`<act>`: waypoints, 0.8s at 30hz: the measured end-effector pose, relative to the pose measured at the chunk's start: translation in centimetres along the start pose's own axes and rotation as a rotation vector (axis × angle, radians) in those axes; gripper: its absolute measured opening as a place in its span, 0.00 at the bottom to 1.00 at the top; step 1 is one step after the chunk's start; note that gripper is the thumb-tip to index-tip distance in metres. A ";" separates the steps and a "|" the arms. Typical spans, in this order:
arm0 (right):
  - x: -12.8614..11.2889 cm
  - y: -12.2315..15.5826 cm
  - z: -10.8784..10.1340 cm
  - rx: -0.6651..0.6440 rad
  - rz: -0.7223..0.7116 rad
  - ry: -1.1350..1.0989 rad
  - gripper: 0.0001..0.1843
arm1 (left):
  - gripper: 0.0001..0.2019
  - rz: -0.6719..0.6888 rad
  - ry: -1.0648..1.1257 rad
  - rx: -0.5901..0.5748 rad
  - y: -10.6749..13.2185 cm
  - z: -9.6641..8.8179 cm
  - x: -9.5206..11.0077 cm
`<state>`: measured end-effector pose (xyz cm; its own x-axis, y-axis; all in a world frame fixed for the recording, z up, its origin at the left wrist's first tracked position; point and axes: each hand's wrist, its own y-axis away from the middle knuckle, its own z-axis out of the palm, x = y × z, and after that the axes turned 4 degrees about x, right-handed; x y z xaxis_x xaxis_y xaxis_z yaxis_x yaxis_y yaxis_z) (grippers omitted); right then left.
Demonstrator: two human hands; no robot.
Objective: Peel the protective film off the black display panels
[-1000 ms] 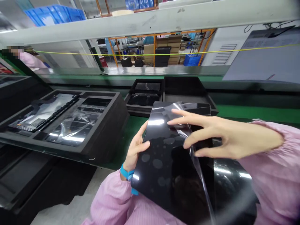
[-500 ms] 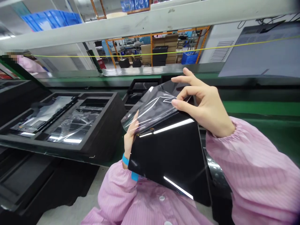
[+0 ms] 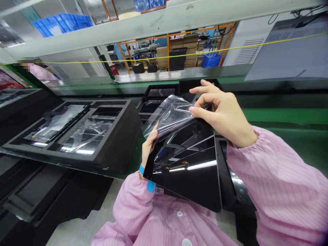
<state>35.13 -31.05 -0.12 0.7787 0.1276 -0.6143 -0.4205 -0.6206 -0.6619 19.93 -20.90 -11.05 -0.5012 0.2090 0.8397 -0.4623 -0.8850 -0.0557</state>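
Count: hands in view, 2, left hand [image 3: 149, 145] and right hand [image 3: 224, 114]. Glossy black panel [image 3: 189, 171], 1. Clear film sheet [image 3: 170, 114], 1 (partly lifted off the panel). Black foam trays: 1 large tray [image 3: 107, 136] with 2 compartments; 1 smaller tray [image 3: 156, 99] behind. Blue bins [image 3: 64, 22] overhead, at least 2.

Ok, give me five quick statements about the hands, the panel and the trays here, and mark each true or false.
1. The right hand pinches a clear film. True.
2. The left hand grips the black glossy panel at its left edge. True.
3. The film lies flat on the panel. False: it is lifted and curling off the top.
4. The black foam tray on the left holds blue crates. False: it holds dark panels and loose film.
5. The person wears green sleeves. False: pink sleeves.
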 end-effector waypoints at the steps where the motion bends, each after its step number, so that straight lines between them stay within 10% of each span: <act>1: 0.1 0.0 0.0 -0.002 0.006 0.006 0.11 | 0.05 -0.006 -0.005 0.001 0.0 0.1 0.0; 11: 2.5 0.0 -0.1 -0.012 -0.017 -0.090 0.10 | 0.11 0.054 -0.102 -0.014 0.0 -0.3 0.2; 24: 4.4 0.3 -0.8 0.054 -0.135 -0.328 0.12 | 0.27 -0.017 0.064 -0.147 3.1 3.6 4.1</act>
<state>38.79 -31.25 -2.70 0.6418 0.4528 -0.6189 -0.3544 -0.5406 -0.7630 19.07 -24.31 -5.86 -0.5364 0.2535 0.8050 -0.5703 -0.8120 -0.1244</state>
